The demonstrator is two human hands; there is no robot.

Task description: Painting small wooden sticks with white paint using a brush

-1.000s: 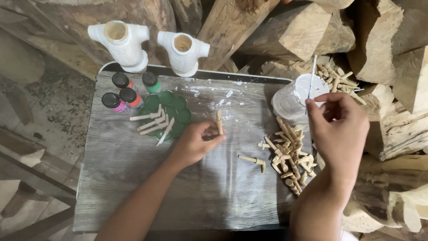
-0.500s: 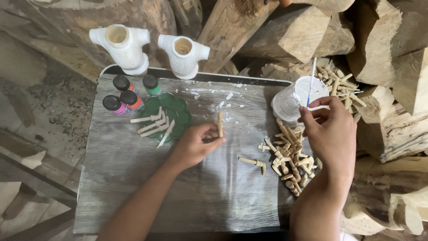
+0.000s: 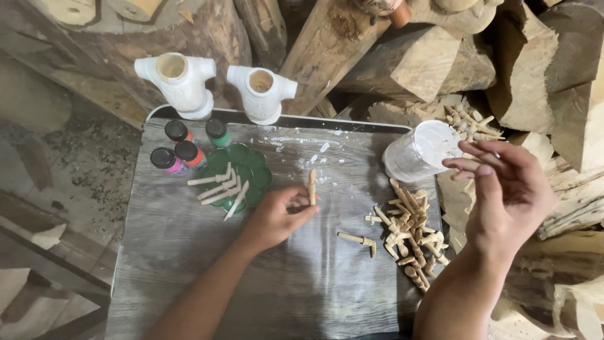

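Observation:
My left hand (image 3: pixel 277 217) rests on a grey board (image 3: pixel 189 277) and pinches a small bare wooden peg (image 3: pixel 311 186), holding it upright. My right hand (image 3: pixel 506 189) hovers at the board's right edge, just right of a clear plastic cup (image 3: pixel 415 154). Its fingers are loosely apart and nothing shows in them. Below that hand lies a pile of bare wooden pegs (image 3: pixel 412 236), with one loose peg (image 3: pixel 358 239) to its left. Left of my left hand, a green flower-shaped palette (image 3: pixel 248 167) carries several white-painted pegs (image 3: pixel 220 189).
Two white carved torso shapes (image 3: pixel 179 82) (image 3: pixel 261 91) stand at the board's far edge. Several small paint bottles (image 3: pixel 179 148) with black caps cluster beside the palette. Split logs (image 3: pixel 535 69) crowd the back and right, with more small pegs (image 3: pixel 472 123) on them. White paint flecks mark the board.
My right hand has drawn back from the cup toward the right, and its fingers have spread. The thin stick that stood up from the cup no longer shows. My left hand has kept its peg.

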